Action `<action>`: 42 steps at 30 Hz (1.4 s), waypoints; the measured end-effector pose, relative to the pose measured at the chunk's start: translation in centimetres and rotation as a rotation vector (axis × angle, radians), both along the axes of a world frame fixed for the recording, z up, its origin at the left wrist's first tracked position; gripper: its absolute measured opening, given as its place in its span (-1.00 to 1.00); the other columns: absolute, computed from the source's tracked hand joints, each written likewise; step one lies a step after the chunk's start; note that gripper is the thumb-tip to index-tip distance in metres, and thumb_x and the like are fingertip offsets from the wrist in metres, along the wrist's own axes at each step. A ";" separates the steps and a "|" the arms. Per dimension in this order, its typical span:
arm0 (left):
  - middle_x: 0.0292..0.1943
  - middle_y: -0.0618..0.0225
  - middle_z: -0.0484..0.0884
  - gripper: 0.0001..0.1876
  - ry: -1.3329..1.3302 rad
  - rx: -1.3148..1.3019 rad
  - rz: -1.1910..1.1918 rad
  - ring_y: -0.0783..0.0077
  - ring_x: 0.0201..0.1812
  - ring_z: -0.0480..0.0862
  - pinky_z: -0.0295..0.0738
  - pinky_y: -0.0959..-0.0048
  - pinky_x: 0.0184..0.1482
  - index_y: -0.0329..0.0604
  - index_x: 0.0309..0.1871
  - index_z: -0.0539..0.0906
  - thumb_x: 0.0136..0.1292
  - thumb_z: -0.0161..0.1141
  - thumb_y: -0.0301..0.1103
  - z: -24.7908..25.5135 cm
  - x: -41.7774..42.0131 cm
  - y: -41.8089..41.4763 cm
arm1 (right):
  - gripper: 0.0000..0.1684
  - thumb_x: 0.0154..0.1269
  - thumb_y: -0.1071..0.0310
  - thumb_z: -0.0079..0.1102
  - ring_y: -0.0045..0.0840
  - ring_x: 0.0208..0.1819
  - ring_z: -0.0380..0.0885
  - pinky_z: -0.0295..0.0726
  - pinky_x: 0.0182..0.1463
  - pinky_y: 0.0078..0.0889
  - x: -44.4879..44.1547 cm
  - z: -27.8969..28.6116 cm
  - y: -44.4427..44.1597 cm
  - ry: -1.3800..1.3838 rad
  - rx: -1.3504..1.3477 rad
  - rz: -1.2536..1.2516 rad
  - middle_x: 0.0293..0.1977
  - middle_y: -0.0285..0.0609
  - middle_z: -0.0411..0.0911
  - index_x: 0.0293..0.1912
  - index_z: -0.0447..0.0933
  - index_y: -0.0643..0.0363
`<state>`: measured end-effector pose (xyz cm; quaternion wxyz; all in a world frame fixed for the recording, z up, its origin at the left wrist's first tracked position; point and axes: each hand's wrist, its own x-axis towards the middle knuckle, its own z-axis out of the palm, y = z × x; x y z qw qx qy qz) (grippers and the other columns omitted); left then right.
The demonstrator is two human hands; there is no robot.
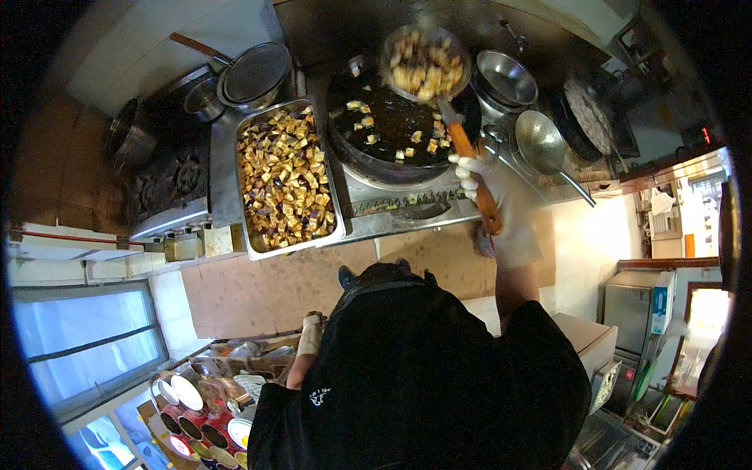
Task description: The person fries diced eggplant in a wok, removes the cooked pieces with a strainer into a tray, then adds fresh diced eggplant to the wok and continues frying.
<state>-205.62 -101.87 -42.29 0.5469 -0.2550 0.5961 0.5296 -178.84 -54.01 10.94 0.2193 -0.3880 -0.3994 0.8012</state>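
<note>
My right hand [474, 176], in a whitish glove, grips the wooden handle of a round strainer [426, 61]. Browned cubes that look like eggplant fill the strainer, which is held over the far side of a large wok of dark oil [390, 138]. Several loose cubes float in the oil. Left of the wok, a deep rectangular steel pan [335, 226] is heaped with fried cubes, some with purple skin. My left hand [315, 320] hangs low beside my body, away from the stove; its fingers are partly hidden.
Steel bowls [506, 79] and a metal ladle [540, 144] lie right of the wok, with another wok [587, 123] beyond. Lidded pots [258, 73] and a gas burner [188, 173] are at the left. Open cans [191, 423] stand on a shelf at the lower left.
</note>
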 end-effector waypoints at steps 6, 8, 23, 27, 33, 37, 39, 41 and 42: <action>-0.32 0.04 0.64 -0.76 0.037 -0.033 -0.048 0.07 -0.43 0.63 0.53 0.13 -0.50 -0.19 0.05 0.50 0.35 0.01 -0.47 -0.2 -0.1 -0.3 | -0.73 0.31 0.28 0.26 -0.77 -0.66 0.23 0.17 -0.62 -0.61 1.6 -0.5 0.2 -0.087 -0.073 0.108 -0.52 -0.42 0.45 -0.06 0.58 0.20; -0.32 0.05 0.64 -0.75 0.163 -0.144 -0.272 0.08 -0.43 0.63 0.51 0.13 -0.50 -0.18 0.06 0.51 0.34 -0.02 -0.47 2.2 0.4 1.3 | -0.58 0.29 0.25 0.25 -0.79 -0.65 0.24 0.19 -0.62 -0.66 1.1 3.9 -2.0 -0.138 0.120 -0.019 -0.51 -0.45 0.41 0.07 0.48 0.24; -0.37 0.00 0.62 -0.61 0.085 -0.111 -0.092 0.08 -0.48 0.64 0.49 0.23 -0.57 -0.08 0.19 0.44 0.28 0.08 -0.52 1.1 1.6 0.9 | -0.51 0.28 0.24 0.24 -0.71 -0.58 0.30 0.27 -0.54 -0.59 0.4 2.3 -1.4 -0.228 0.121 -0.073 -0.48 -0.42 0.40 0.13 0.40 0.22; -0.44 0.03 0.62 -0.71 0.054 -0.088 -0.126 0.15 -0.54 0.62 0.47 0.23 -0.60 -0.20 0.13 0.47 0.35 0.02 -0.43 1.4 3.4 1.8 | -0.60 0.29 0.24 0.24 -0.70 -0.59 0.30 0.24 -0.54 -0.56 2.9 -2.5 -1.6 -0.237 -0.065 -0.006 -0.48 -0.41 0.40 0.06 0.45 0.19; -0.44 0.08 0.70 -0.77 0.135 -0.271 -0.509 0.19 -0.47 0.70 0.53 0.22 -0.51 -0.31 -0.24 0.63 0.35 0.02 -0.35 -2.3 2.5 -1.6 | -0.58 0.34 0.30 0.12 -0.66 -0.67 0.36 0.35 -0.66 -0.50 -0.2 1.7 -5.3 -0.181 0.071 0.219 -0.49 -0.37 0.37 0.14 0.41 0.23; -0.48 0.13 0.67 -0.83 0.212 -0.241 -0.577 0.19 -0.54 0.64 0.49 0.21 -0.53 -0.26 -0.20 0.60 0.35 0.05 -0.37 1.1 2.8 1.4 | -0.53 0.30 0.30 0.17 -0.64 -0.66 0.37 0.37 -0.67 -0.54 -2.4 2.4 -7.3 -0.282 0.139 0.324 -0.49 -0.34 0.38 0.14 0.40 0.29; -0.49 0.15 0.66 -0.86 0.195 -0.239 -0.308 0.20 -0.56 0.62 0.48 0.21 -0.54 -0.24 -0.17 0.58 0.35 0.06 -0.39 1.9 3.1 2.1 | -0.49 0.29 0.29 0.19 -0.63 -0.66 0.38 0.37 -0.66 -0.54 -3.7 2.0 -8.5 -0.267 0.055 0.362 -0.50 -0.33 0.41 0.15 0.38 0.34; -0.50 0.18 0.64 -0.85 0.116 -0.204 -0.294 0.26 -0.57 0.61 0.46 0.26 -0.55 -0.23 -0.10 0.54 0.33 0.08 -0.41 2.5 2.2 2.2 | -0.49 0.28 0.30 0.21 -0.64 -0.64 0.39 0.36 -0.62 -0.54 -5.0 1.0 -9.4 -0.331 0.066 0.426 -0.52 -0.33 0.42 0.15 0.40 0.35; -0.50 0.18 0.64 -0.84 0.153 -0.200 -0.279 0.27 -0.57 0.61 0.46 0.27 -0.55 -0.22 -0.08 0.54 0.33 0.08 -0.42 3.7 2.9 2.8 | -0.51 0.27 0.31 0.21 -0.64 -0.64 0.39 0.37 -0.63 -0.53 -5.5 0.3 -9.7 -0.374 0.037 0.421 -0.52 -0.32 0.43 0.13 0.41 0.32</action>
